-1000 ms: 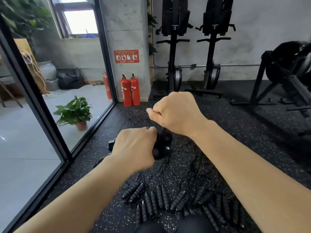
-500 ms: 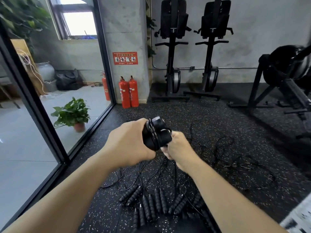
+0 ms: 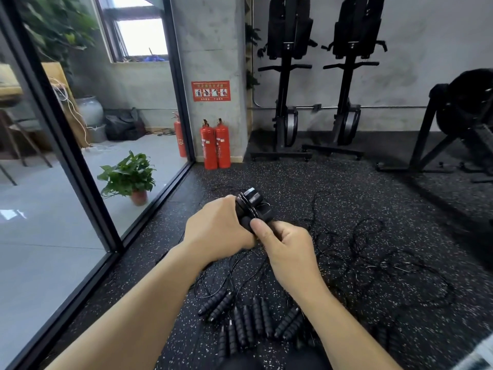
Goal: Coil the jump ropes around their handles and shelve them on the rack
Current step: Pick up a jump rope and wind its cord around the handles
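At the far left a glass wall (image 3: 80, 182) runs from near to far, and beyond it a potted plant (image 3: 128, 174) stands on the pale ground outside. Further right, two red fire extinguishers (image 3: 216, 144) stand against the concrete pillar at the far edge of the speckled black floor (image 3: 346, 204). In the middle of the scene your left hand (image 3: 216, 228) grips a jump rope (image 3: 253, 206) held above the floor: its black handles lie together, with thin cord wound round them in several turns, and your fingers are curled round the left side of the bundle. Just to its right, your right hand (image 3: 290, 249) meets the same bundle at its near end, thumb pressed on top and the other fingers curled beneath; whether they pinch cord or handle, you cannot tell from here. Below your forearms, near you, a row of loose handles (image 3: 248, 321) lies on the floor, ribbed and black, side by side. To their right the tangled cords (image 3: 373, 257) spread in loops across the floor. Far right of centre, two black exercise machines (image 3: 288, 76) stand upright against the grey wall.
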The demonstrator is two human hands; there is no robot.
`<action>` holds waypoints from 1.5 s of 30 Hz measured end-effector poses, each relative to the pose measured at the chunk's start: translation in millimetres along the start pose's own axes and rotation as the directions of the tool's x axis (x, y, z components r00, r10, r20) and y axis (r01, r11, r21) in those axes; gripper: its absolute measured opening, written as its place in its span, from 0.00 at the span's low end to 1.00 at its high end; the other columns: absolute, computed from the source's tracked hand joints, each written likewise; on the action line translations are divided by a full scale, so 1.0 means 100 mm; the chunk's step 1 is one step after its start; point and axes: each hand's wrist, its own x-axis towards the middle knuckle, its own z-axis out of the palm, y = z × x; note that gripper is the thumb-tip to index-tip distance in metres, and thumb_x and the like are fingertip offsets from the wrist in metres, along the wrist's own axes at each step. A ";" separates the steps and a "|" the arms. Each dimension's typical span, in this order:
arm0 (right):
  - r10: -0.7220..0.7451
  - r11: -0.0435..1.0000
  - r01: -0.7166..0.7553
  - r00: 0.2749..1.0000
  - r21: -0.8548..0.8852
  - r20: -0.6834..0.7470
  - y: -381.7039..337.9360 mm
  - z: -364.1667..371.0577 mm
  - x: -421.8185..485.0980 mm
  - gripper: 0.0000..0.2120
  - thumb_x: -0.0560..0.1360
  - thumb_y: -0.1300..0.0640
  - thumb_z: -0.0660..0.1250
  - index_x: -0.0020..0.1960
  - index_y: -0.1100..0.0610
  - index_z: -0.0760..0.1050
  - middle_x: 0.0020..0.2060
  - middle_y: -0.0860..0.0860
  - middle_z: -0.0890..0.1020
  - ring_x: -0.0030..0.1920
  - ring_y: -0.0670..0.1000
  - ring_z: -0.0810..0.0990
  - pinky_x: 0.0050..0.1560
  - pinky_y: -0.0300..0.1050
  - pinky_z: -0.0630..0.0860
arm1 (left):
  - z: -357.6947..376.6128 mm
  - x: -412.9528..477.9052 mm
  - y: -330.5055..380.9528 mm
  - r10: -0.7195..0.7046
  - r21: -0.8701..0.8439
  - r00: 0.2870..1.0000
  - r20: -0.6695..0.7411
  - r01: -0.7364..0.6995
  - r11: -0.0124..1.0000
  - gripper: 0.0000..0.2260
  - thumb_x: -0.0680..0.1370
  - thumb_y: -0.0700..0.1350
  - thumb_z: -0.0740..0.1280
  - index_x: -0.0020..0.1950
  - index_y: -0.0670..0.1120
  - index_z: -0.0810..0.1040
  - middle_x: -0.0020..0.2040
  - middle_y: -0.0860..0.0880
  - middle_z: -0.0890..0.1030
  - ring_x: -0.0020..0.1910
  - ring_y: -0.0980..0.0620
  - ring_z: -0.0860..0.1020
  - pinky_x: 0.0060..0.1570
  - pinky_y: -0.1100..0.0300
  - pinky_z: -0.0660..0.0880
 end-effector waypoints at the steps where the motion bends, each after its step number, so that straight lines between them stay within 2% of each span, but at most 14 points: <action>1: -0.005 1.000 0.005 1.000 0.013 0.001 0.02 0.01 -0.01 0.19 0.76 0.46 0.67 0.35 0.60 0.77 0.22 0.43 0.70 0.26 0.43 0.64 0.29 0.42 0.61 | 0.00 0.00 -0.01 0.005 -0.023 1.000 0.020 -0.005 1.000 0.16 0.63 0.53 0.74 0.45 0.53 0.72 0.39 0.56 0.78 0.39 0.55 0.78 0.37 0.58 0.72; 4: -0.006 0.997 0.007 1.000 0.081 -0.009 0.02 -0.02 -0.04 0.20 0.77 0.49 0.67 0.30 0.57 0.72 0.21 0.43 0.69 0.24 0.41 0.63 0.27 0.37 0.60 | -0.06 -0.01 -0.04 0.061 -0.192 0.988 0.139 -0.033 0.981 0.17 0.59 0.53 0.75 0.43 0.51 0.73 0.36 0.57 0.79 0.36 0.54 0.78 0.39 0.56 0.76; 7: -0.001 0.994 0.003 1.000 0.110 -0.012 0.00 -0.06 -0.04 0.19 0.76 0.50 0.67 0.29 0.56 0.72 0.20 0.43 0.69 0.22 0.41 0.63 0.25 0.34 0.60 | -0.15 -0.05 -0.09 0.147 -0.475 0.934 0.326 0.027 0.879 0.18 0.61 0.48 0.79 0.46 0.48 0.77 0.36 0.55 0.81 0.36 0.56 0.78 0.41 0.58 0.76; 9: -0.006 0.996 0.007 1.000 0.094 -0.014 0.01 -0.06 -0.02 0.19 0.76 0.50 0.68 0.28 0.56 0.71 0.19 0.42 0.67 0.22 0.41 0.62 0.25 0.34 0.59 | -0.17 -0.06 -0.13 0.151 -0.520 0.921 0.361 0.065 0.852 0.20 0.62 0.45 0.81 0.50 0.46 0.78 0.38 0.54 0.82 0.38 0.56 0.80 0.43 0.60 0.77; 11: 0.007 0.997 -0.005 1.000 0.079 -0.027 0.04 -0.05 -0.02 0.21 0.76 0.50 0.68 0.28 0.56 0.68 0.18 0.42 0.66 0.22 0.41 0.60 0.24 0.35 0.58 | -0.12 -0.05 -0.14 0.110 -0.485 0.939 0.325 0.066 0.872 0.21 0.63 0.46 0.83 0.51 0.46 0.78 0.40 0.53 0.84 0.40 0.55 0.81 0.47 0.58 0.80; 14: 0.031 0.997 -0.027 0.998 0.073 -0.052 0.07 -0.03 -0.05 0.21 0.76 0.50 0.68 0.28 0.58 0.68 0.19 0.42 0.65 0.22 0.42 0.59 0.24 0.37 0.57 | -0.05 -0.07 -0.10 0.029 -0.264 0.979 0.202 0.026 0.964 0.28 0.54 0.61 0.79 0.48 0.50 0.77 0.43 0.52 0.83 0.45 0.51 0.82 0.51 0.49 0.80; 16: 0.028 0.997 -0.024 0.998 0.071 -0.049 0.10 -0.03 -0.06 0.22 0.76 0.49 0.68 0.29 0.62 0.71 0.21 0.45 0.69 0.24 0.44 0.62 0.26 0.41 0.60 | -0.01 -0.10 -0.08 0.019 -0.221 0.983 0.180 0.021 0.975 0.32 0.50 0.66 0.74 0.46 0.50 0.75 0.43 0.53 0.82 0.45 0.50 0.81 0.51 0.46 0.79; 20: 0.025 0.998 -0.023 0.999 0.065 -0.031 0.08 -0.04 -0.08 0.23 0.76 0.46 0.67 0.35 0.66 0.76 0.25 0.57 0.74 0.27 0.48 0.66 0.27 0.45 0.63 | 0.04 -0.11 -0.08 -0.001 -0.292 0.984 0.179 0.054 0.955 0.31 0.49 0.64 0.76 0.46 0.51 0.76 0.42 0.53 0.84 0.45 0.49 0.82 0.52 0.44 0.79; 24: 0.024 0.999 -0.022 0.998 0.043 -0.053 0.05 -0.10 -0.07 0.23 0.76 0.48 0.67 0.26 0.54 0.65 0.19 0.43 0.65 0.23 0.43 0.59 0.24 0.39 0.57 | 0.13 -0.12 -0.02 -0.040 -0.307 0.993 0.109 0.072 0.949 0.23 0.53 0.59 0.74 0.43 0.51 0.76 0.39 0.52 0.83 0.42 0.48 0.82 0.48 0.46 0.80; 29: 0.024 0.986 -0.016 0.999 -0.168 0.049 0.05 -0.21 -0.06 0.23 0.78 0.46 0.63 0.27 0.52 0.65 0.19 0.43 0.65 0.23 0.44 0.60 0.26 0.41 0.59 | 0.14 -0.10 -0.05 -0.065 -0.301 0.995 0.081 0.086 0.950 0.19 0.55 0.57 0.73 0.41 0.51 0.75 0.35 0.55 0.80 0.37 0.51 0.80 0.45 0.49 0.80; 31: 0.030 0.916 0.016 0.994 -0.401 0.106 0.00 -0.27 -0.07 0.23 0.80 0.47 0.60 0.29 0.55 0.65 0.22 0.45 0.67 0.25 0.47 0.63 0.28 0.44 0.61 | 0.13 -0.06 -0.10 -0.093 -0.240 0.994 0.063 0.106 0.965 0.19 0.57 0.56 0.75 0.42 0.52 0.75 0.37 0.54 0.81 0.38 0.51 0.80 0.45 0.51 0.79; 35: -0.005 0.652 0.114 0.989 -0.749 0.146 -0.29 -0.37 -0.17 0.21 0.82 0.44 0.53 0.34 0.53 0.65 0.31 0.46 0.73 0.34 0.51 0.74 0.36 0.46 0.71 | 0.07 -0.03 -0.15 -0.120 -0.057 0.993 -0.012 0.119 0.991 0.17 0.64 0.56 0.74 0.44 0.52 0.72 0.39 0.55 0.79 0.39 0.53 0.79 0.39 0.56 0.74; 41: -0.186 0.400 0.285 0.956 -0.871 0.228 -0.86 -0.43 -0.09 0.25 0.81 0.41 0.49 0.31 0.53 0.59 0.28 0.46 0.67 0.31 0.52 0.71 0.35 0.44 0.67 | -0.07 -0.03 -0.06 -0.069 0.220 0.996 -0.049 0.079 0.972 0.17 0.67 0.56 0.72 0.44 0.52 0.67 0.40 0.55 0.74 0.42 0.47 0.78 0.36 0.56 0.67; 45: -0.326 0.284 0.478 0.863 -0.831 0.385 -1.11 -0.41 0.29 0.27 0.80 0.40 0.53 0.28 0.54 0.58 0.27 0.47 0.65 0.32 0.52 0.68 0.37 0.44 0.63 | -0.14 -0.07 0.12 0.069 0.368 0.997 0.042 -0.080 0.926 0.16 0.69 0.56 0.70 0.51 0.52 0.70 0.39 0.54 0.75 0.42 0.47 0.77 0.37 0.58 0.68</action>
